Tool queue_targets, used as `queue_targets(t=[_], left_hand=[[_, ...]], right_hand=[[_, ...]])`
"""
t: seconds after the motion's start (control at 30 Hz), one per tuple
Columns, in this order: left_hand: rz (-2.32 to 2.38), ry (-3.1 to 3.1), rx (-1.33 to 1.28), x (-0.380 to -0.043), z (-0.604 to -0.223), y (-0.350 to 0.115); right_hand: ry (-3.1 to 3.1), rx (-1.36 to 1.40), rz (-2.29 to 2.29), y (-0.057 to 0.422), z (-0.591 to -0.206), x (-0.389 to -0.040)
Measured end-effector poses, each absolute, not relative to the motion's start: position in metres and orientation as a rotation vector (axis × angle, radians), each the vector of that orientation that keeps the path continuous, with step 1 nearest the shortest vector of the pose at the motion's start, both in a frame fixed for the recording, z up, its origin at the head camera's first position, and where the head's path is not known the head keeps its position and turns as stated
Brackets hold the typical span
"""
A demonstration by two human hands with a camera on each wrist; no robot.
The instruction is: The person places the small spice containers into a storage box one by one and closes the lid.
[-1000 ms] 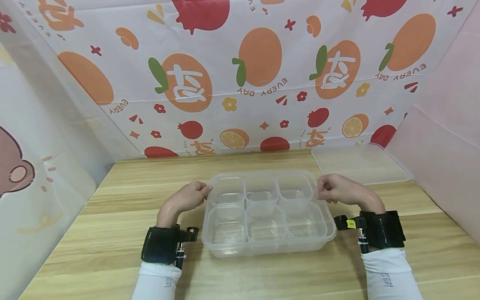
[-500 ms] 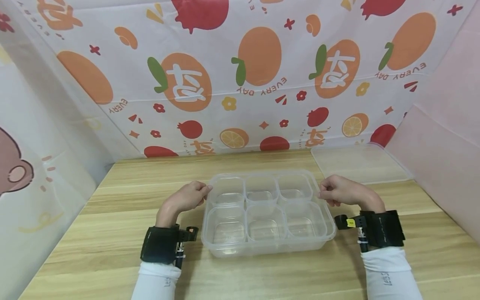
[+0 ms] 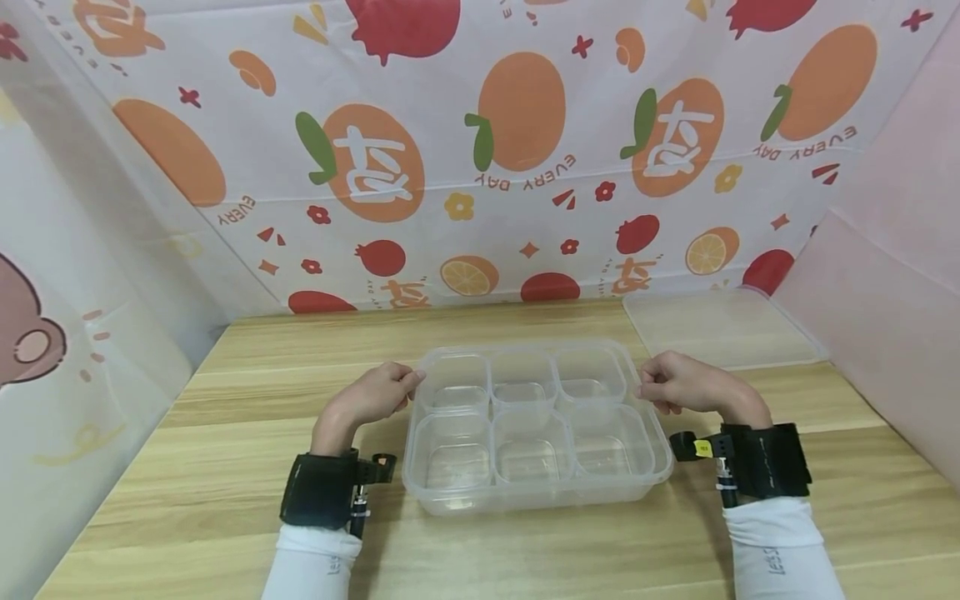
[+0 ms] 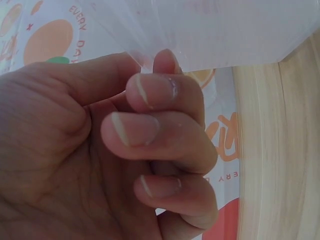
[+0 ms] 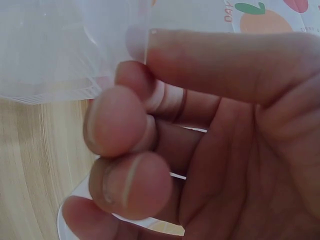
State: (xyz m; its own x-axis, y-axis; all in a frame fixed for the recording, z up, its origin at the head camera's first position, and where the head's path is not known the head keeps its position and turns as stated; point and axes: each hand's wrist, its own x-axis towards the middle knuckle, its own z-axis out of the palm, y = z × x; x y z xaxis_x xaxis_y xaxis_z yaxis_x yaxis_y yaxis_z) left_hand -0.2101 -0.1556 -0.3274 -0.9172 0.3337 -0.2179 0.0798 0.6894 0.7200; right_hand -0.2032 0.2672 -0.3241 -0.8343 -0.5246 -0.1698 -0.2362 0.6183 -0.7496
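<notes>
A clear plastic storage box (image 3: 525,498) stands on the wooden table in the head view, with several small open compartments in two rows inside it. At its left end, my left hand (image 3: 375,392) pinches the rim between thumb and forefinger. My right hand (image 3: 682,381) pinches the opposite rim near the far right corner. In the left wrist view the box wall (image 4: 225,35) rises above curled fingers (image 4: 165,135). The right wrist view has thumb and forefinger at the edge of the box (image 5: 50,50), the other fingers curled below it.
A flat translucent lid (image 3: 720,329) lies at the table's back right, close behind my right hand. Fruit-printed cloth (image 3: 450,233) hangs along the back edge. A pale pink panel (image 3: 885,317) borders the right side, and another printed cloth (image 3: 97,333) the left.
My right hand has shifted very slightly right along the rim. The box and my left hand stay practically where they were.
</notes>
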Motion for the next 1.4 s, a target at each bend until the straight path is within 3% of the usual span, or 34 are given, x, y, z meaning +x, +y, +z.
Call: queue_targets(t=[1.2,1.4], left_hand=[[1.071,2.565,0.343,-0.210,-0.330,-0.156],[1.065,2.569,0.339,-0.212,-0.327,-0.156]], right_hand=[[2.492,-0.621,-1.047,0.268,-0.329,-0.206],[2.674,-0.501,-1.056,0.278,-0.328,-0.209]])
